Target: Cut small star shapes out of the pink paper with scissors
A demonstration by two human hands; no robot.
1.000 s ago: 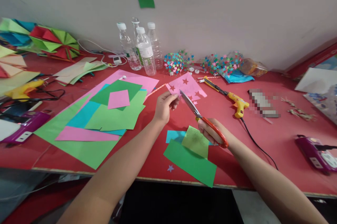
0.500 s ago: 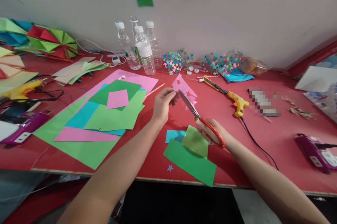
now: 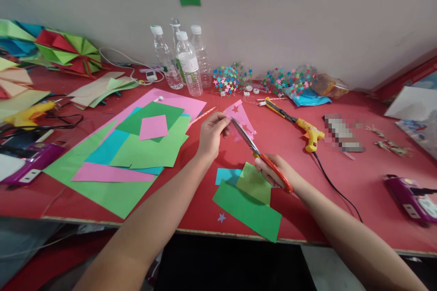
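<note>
Red-handled scissors (image 3: 277, 172) are in my right hand (image 3: 275, 170), blades pointing up and left. Their tip meets the fingertips of my left hand (image 3: 213, 134), which is pinched beside a pink sheet with star-shaped holes (image 3: 241, 115). Whether that sheet or some smaller piece is between my left fingers cannot be made out. Small pink stars (image 3: 251, 134) lie at the sheet's lower edge. Below the scissors are a dark green strip (image 3: 249, 209), a light green piece (image 3: 254, 184) and a blue piece (image 3: 226, 176). A lilac star (image 3: 221, 217) lies near the table's front edge.
Stacked coloured sheets (image 3: 102, 195) cover the left of the table. Plastic bottles (image 3: 189, 68) and star-filled bags (image 3: 290, 80) stand along the wall. Right of my hands are a yellow glue gun (image 3: 310, 134) with its cable and a purple power strip (image 3: 411, 200); another glue gun (image 3: 30, 113) lies far left.
The pink sheet with star holes has shifted and turned slightly to the right. Both hands and the scissors stay almost where they were; the scissor blades look closer together.
</note>
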